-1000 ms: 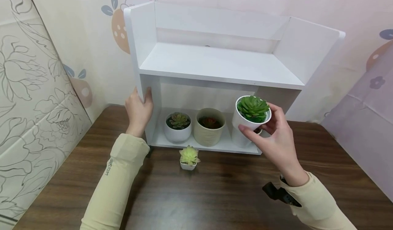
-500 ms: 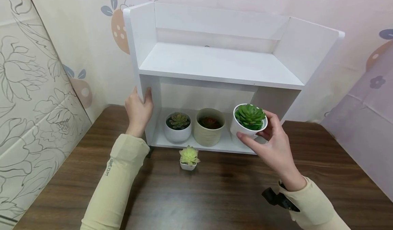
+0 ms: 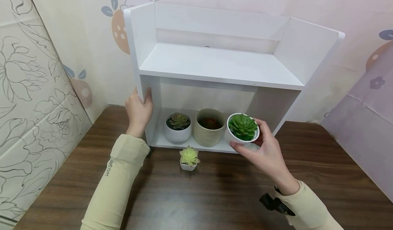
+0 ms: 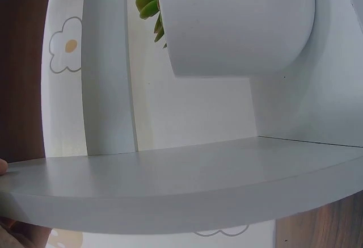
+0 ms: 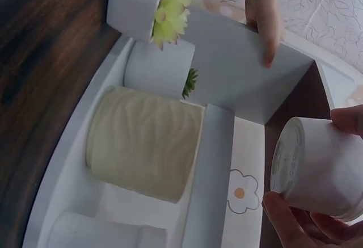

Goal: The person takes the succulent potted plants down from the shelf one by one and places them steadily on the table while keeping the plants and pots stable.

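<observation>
In the head view my right hand [image 3: 264,151] holds a white pot with a green succulent [image 3: 242,127], thumb on the near side and fingers behind it. The right wrist view shows this pot [image 5: 323,163] raised, its underside visible. My left hand [image 3: 139,112] grips the left side panel [image 3: 152,97] of a white shelf unit, thumb on the inner face. On the lower shelf stand a white pot with a brownish-green succulent [image 3: 178,134] and a beige ribbed pot [image 3: 207,136] with a reddish plant. The held pot overlaps the shelf's right part in the head view.
A small yellow-green succulent [image 3: 189,156] in a white square pot stands on the brown wooden table [image 3: 196,196], before the shelf. Another white pot [image 5: 102,234] shows on the lower shelf in the right wrist view. The upper shelf board [image 3: 215,61] overhangs the pots.
My right hand has moved left and lower with the held succulent pot, now close beside the beige pot in the head view. The left hand has stayed on the side panel.
</observation>
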Demonstrator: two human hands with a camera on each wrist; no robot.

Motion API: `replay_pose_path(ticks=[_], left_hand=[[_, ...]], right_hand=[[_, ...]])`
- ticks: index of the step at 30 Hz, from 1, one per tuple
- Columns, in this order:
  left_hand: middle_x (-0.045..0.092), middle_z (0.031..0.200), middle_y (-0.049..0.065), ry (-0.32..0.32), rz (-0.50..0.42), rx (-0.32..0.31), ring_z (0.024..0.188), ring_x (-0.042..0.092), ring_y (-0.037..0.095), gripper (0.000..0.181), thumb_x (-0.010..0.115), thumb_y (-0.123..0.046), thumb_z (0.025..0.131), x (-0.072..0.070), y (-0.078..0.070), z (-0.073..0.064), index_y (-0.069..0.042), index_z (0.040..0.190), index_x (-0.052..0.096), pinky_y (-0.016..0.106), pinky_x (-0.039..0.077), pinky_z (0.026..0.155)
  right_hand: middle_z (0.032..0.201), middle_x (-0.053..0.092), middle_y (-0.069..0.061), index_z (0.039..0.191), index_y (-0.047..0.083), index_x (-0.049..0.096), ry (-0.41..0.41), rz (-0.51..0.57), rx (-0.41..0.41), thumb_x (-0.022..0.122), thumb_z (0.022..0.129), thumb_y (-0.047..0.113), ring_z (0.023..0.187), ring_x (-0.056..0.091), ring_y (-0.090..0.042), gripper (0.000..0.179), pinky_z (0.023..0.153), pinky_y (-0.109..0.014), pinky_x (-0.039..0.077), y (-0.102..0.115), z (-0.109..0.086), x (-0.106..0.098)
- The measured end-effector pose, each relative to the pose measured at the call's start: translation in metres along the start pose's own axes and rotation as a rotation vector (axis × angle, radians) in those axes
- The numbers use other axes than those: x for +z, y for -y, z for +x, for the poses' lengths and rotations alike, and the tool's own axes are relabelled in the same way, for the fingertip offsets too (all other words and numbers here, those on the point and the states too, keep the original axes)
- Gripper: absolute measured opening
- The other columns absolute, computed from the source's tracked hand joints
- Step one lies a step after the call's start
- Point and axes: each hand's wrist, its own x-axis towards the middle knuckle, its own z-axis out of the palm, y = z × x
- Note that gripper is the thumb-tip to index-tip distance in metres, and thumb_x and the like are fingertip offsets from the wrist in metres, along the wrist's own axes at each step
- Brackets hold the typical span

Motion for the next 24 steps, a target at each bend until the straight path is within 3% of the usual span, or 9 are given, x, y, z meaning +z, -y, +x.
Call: replay_pose_path(ticks=[7,15,24], left_hand=[[0.066,0.114,0.026,0.005,-0.001,-0.004,0.107,0.064,0.041,0.033,0.055,-0.020,0.096,0.000,0.000,0.000,0.006,0.116,0.060,0.054,0.049,0.089],[0.066,0.114,0.026,-0.001,0.003,-0.005,0.107,0.064,0.041,0.033,0.055,-0.019,0.095,0.001,0.001,-0.001,0.006,0.115,0.061,0.055,0.049,0.088],[0.065,0.117,0.025,0.008,0.006,-0.016,0.110,0.063,0.040,0.033,0.055,-0.020,0.096,0.001,0.001,0.000,0.005,0.118,0.060,0.053,0.049,0.091]], right_hand=[[0.119,0.057,-0.004,0.129,0.004,0.045,0.033,0.024,-0.012,0.083,0.072,0.007,0.092,0.060,0.001,0.068,0.078,-0.010,0.048,-0.005,-0.003,0.007],[0.118,0.058,-0.008,0.127,0.004,0.045,0.064,-0.049,-0.022,0.084,0.070,0.010,0.096,0.055,0.002,0.069,0.078,-0.009,0.045,-0.011,-0.006,0.016],[0.119,0.060,-0.009,0.128,0.004,0.046,0.096,-0.086,-0.028,0.085,0.067,0.010,0.099,0.057,-0.007,0.073,0.079,-0.021,0.050,-0.017,-0.009,0.027]])
